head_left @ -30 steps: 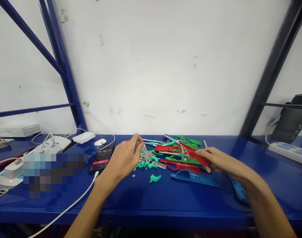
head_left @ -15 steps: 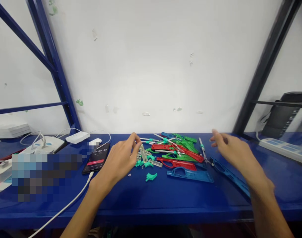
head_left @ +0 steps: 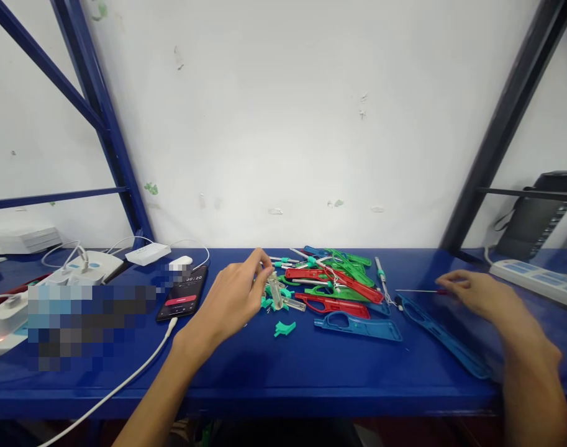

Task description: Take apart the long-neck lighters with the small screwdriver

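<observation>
The left grip [head_left: 236, 287] is pinching a clear tank [head_left: 276, 295], almost closed; a slack pinch could be dropping it. At three o'clock from it, the right grip [head_left: 474, 296] is meeting a screwdriver [head_left: 416, 291], closure unclear; a careless sweep could be snagging wires [head_left: 388, 300] at eight o'clock off its tip.

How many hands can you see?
2. The left hand pinches a clear piece by the green bits; the right hand, farther right, holds a thin metal rod. The pixelated patch could hide more.
</observation>
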Tool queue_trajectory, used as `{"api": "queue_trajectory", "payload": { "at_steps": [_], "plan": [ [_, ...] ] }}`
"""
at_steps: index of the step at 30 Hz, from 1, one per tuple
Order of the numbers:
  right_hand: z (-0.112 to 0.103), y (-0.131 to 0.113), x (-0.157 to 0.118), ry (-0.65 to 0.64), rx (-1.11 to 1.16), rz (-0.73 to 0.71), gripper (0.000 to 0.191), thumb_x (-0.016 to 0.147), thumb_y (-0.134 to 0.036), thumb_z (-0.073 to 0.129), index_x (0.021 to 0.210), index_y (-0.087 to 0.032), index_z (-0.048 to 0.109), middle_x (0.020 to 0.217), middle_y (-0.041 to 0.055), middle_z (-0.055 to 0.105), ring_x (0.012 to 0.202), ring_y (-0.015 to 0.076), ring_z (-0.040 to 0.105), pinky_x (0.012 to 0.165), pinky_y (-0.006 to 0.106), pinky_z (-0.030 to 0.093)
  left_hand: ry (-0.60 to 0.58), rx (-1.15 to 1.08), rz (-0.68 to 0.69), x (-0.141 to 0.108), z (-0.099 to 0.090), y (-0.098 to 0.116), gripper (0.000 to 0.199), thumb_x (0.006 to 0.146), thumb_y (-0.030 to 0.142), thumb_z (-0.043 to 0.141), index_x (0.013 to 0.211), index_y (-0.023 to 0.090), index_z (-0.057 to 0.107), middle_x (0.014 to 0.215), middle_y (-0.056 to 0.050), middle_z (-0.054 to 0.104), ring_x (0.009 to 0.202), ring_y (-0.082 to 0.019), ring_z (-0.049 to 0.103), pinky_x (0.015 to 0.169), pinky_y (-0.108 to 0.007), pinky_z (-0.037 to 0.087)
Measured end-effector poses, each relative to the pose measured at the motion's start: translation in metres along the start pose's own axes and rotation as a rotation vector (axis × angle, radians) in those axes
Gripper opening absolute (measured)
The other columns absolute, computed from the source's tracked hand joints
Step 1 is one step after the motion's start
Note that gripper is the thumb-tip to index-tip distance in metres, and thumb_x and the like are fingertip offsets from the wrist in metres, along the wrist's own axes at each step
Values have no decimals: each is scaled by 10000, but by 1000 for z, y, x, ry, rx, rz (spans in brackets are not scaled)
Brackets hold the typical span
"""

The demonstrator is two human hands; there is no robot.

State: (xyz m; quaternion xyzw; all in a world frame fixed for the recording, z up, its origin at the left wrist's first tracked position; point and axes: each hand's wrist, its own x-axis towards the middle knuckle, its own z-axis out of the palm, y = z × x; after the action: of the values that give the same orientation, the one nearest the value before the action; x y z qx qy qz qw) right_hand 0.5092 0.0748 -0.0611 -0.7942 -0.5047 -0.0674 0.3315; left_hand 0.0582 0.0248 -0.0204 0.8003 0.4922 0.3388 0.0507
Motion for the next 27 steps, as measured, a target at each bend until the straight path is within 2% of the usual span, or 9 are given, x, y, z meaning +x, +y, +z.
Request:
{"api": "queue_trajectory", "payload": {
  "at_steps": [3,6,8,11,14,16,19,24,27],
  "plan": [
    [-1,-5,1,-258,61,1,155,725,-139,817,592,-204,770,663,141,771,549,230,674,624,372,427,-2,-13,4,-1,0,1,130,1059,272,414,980,238,512,707,39,624,632,-162,562,615,-304,346],
    [-11,-27,-8,-253,94,-30,122,844,-239,730,769,-164,790,909,230,798,749,315,717,750,449,442,12,-20,6,-1,2,1,130,1058,267,419,980,237,519,692,40,618,622,-159,553,606,-300,340],
    [-17,-52,-23,-244,159,-104,250,936,-347,630,998,-156,780,1095,235,781,943,362,717,851,476,438,31,-33,10,-1,4,2,125,1056,264,429,981,235,525,692,39,614,614,-155,547,597,-293,338],
    [-17,-104,-61,-330,345,-285,396,1015,-533,480,1201,-265,706,1149,106,790,1073,281,714,911,374,489,46,-82,27,-3,10,7,130,1059,262,433,979,232,532,681,42,599,578,-144,517,572,-278,333],
    [-8,-156,-108,-631,692,-467,477,1016,-599,470,1335,-276,617,1165,91,769,1082,261,713,886,365,540,80,-149,58,-6,18,15,130,1061,264,438,976,232,530,670,47,595,556,-138,505,554,-264,331],
    [-2,-181,-134,-831,860,-552,419,1023,-550,512,1321,-273,611,1132,68,762,1051,233,712,897,352,542,114,-192,82,-7,24,19,128,1061,267,440,969,234,523,679,46,609,564,-138,524,550,-256,335],
    [4,-198,-153,-988,1030,-582,298,1039,-461,527,1182,-224,638,893,22,743,861,193,721,822,319,552,124,-228,102,-8,29,22,124,1061,268,445,965,238,517,655,58,606,559,-133,534,546,-247,336],
    [3,-194,-151,-915,1040,-564,229,1021,-420,575,956,-209,638,777,1,702,744,174,687,715,282,528,113,-289,73,-8,24,22,115,1057,335,489,1089,241,548,646,82,544,507,-111,469,530,-243,329],
    [-1,-190,-150,-876,1002,-565,214,1000,-406,614,914,-212,642,771,1,714,734,172,684,703,272,514,27,-392,65,-9,19,23,183,1063,388,481,1118,246,582,683,63,583,573,-122,501,550,-240,358]
  ]
}}
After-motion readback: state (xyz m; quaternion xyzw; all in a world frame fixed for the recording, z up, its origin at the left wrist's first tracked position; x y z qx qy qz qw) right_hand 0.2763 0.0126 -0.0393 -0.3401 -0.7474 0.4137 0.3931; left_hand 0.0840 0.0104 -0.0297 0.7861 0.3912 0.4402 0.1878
